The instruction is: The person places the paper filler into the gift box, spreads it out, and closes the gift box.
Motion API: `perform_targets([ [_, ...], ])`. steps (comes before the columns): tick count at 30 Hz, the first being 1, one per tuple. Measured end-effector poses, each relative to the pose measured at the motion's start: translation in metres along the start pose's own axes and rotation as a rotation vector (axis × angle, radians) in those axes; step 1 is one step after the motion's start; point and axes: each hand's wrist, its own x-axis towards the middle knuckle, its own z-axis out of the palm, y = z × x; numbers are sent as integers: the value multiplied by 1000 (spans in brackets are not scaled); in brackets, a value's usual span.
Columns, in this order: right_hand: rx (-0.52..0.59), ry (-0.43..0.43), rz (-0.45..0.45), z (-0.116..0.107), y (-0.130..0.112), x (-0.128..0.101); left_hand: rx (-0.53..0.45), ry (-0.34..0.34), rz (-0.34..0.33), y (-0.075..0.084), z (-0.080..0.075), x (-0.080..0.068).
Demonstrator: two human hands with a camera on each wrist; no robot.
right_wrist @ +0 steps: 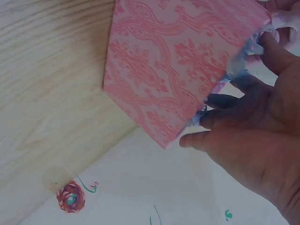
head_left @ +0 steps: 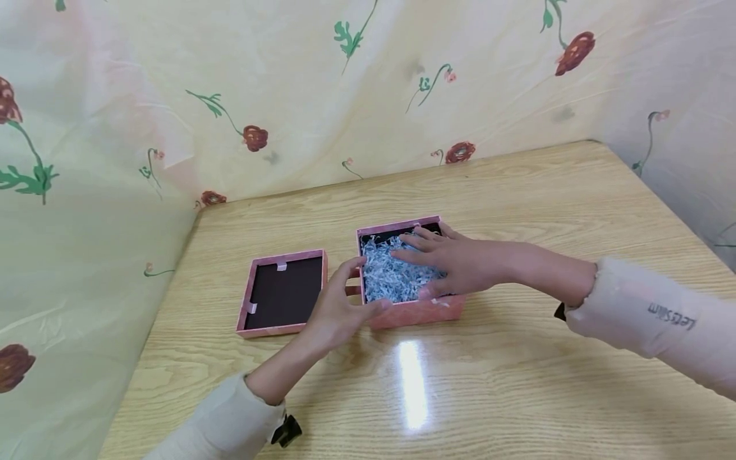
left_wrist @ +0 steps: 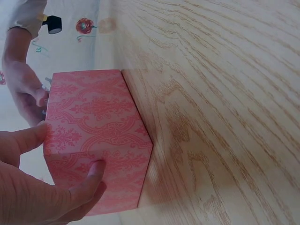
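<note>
Here, mid-table: a square pink patterned cardboard box [head_left: 411,310], open, filled with pale blue shredded paper [head_left: 391,278]. The right hand [head_left: 454,260] lies flat on the shreds, fingers spread, pressing them down. The left hand [head_left: 339,308] grips the box's near-left corner, steadying it (thumb on the wall). Its pink lid [head_left: 282,292] lies upturned just beside, on the light wooden table [head_left: 517,370].

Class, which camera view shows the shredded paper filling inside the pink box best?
The head view: the shredded paper lies open to sight inside the pink box, under the right hand. The right wrist view catches only scraps at the rim; the left wrist view shows none.
</note>
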Motion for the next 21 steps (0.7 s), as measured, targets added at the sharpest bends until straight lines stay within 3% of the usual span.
perform_targets([
  [21, -152, 98, 35, 22, 5, 21, -9, 1, -4, -2, 0, 0],
])
